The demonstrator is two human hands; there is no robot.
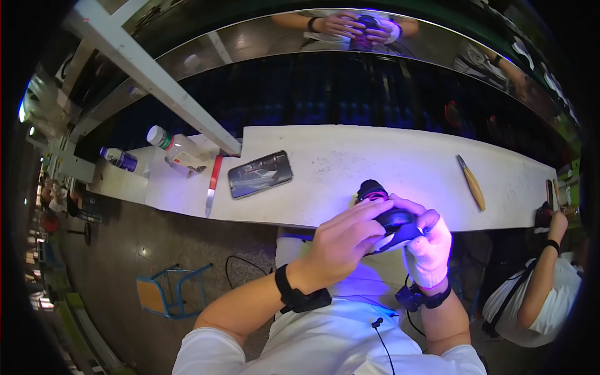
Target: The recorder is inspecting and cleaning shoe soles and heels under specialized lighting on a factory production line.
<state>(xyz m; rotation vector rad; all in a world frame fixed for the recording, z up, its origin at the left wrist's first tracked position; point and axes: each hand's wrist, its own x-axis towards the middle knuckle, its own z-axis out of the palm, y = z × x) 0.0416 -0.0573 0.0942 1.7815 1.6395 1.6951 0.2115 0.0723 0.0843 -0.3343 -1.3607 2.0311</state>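
Observation:
Both hands are on what looks like a black shoe with a white edge, held just over the front edge of the bench. My bare left hand lies across its left side, fingers bent over the top. My right hand grips the right side, in a white glove that leaves the fingertips bare. A dark rounded part with pinkish rings sticks out beyond my fingers. Violet light falls on the shoe and glove. Much of the shoe is hidden by my fingers.
On the white bench lie a phone, a red-handled knife and a wooden-handled pointed tool. Bottles stand left by a metal post. A blue-framed stool is at left; another person sits right.

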